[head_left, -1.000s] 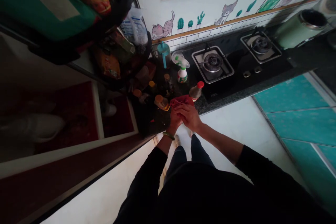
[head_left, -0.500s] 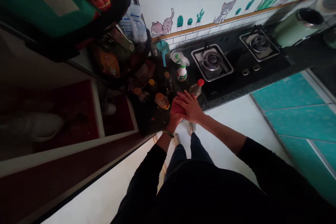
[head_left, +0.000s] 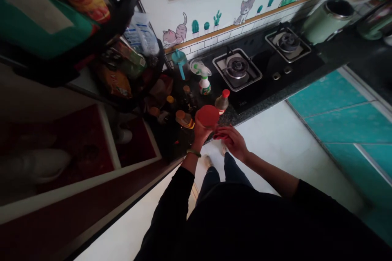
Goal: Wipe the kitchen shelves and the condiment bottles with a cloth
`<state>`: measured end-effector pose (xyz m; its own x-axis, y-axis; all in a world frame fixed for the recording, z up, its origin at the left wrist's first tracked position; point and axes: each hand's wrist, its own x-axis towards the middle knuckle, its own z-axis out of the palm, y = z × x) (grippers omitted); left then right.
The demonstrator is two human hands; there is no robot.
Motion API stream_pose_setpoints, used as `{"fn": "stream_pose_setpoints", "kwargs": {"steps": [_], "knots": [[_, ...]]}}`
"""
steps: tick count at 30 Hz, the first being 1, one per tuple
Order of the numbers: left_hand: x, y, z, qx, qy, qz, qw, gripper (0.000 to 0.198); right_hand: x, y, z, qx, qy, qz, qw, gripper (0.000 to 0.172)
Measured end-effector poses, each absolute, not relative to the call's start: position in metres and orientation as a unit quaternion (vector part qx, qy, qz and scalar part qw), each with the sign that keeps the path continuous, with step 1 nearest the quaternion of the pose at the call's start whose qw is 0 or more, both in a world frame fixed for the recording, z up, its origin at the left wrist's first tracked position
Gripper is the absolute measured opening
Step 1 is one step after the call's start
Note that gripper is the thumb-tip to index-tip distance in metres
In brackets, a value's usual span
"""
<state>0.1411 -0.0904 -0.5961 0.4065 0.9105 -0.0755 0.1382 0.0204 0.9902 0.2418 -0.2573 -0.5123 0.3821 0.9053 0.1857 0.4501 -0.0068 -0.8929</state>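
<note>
My left hand (head_left: pixel 202 133) is wrapped around the side of a round container with a flat red top (head_left: pixel 208 116), held over the counter's front edge. Its body is mostly hidden by my fingers and the top. Beside it, to the right and slightly lower, my right hand (head_left: pixel 235 142) has its fingers closed on a dark red, crumpled piece that looks like a cloth (head_left: pixel 221 135). Just behind the container stands a bottle with a red cap (head_left: pixel 223 102). An orange-capped bottle (head_left: pixel 185 119) is to the left of my left hand.
A white and green spray bottle (head_left: pixel 204 83) and a blue-lidded jug (head_left: pixel 180 65) stand farther back. Right of them are two gas burners (head_left: pixel 237 67) and a green pot (head_left: pixel 327 22). Packed shelves (head_left: pixel 122 20) rise at the left. Teal cabinets (head_left: pixel 330 102) line the right.
My right hand has come off the container's top and moved down to the right, with the dark red piece now showing in its fingers. The red top is uncovered. The view has shifted slightly.
</note>
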Motion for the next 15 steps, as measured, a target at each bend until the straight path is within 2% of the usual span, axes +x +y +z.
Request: {"fn": "stream_pose_setpoints", "kwargs": {"steps": [2,5,9,15], "knots": [[0.146,-0.08,-0.599,0.619,0.421,0.337,0.571,0.122,0.233,-0.281,-0.515,-0.694,-0.336,0.331,0.544,0.031],[0.154,-0.066,-0.598,0.631,0.417,0.344,0.557,0.126,0.222,-0.304,-0.523,-0.693,-0.131,0.423,0.569,0.041],[0.161,-0.051,-0.591,0.629,0.451,0.341,0.533,0.122,0.215,-0.319,-0.537,-0.679,-0.047,0.445,0.582,0.046],[0.168,-0.042,-0.587,0.634,0.459,0.327,0.529,0.109,0.203,-0.326,-0.557,-0.645,0.057,0.447,0.617,0.044]]}}
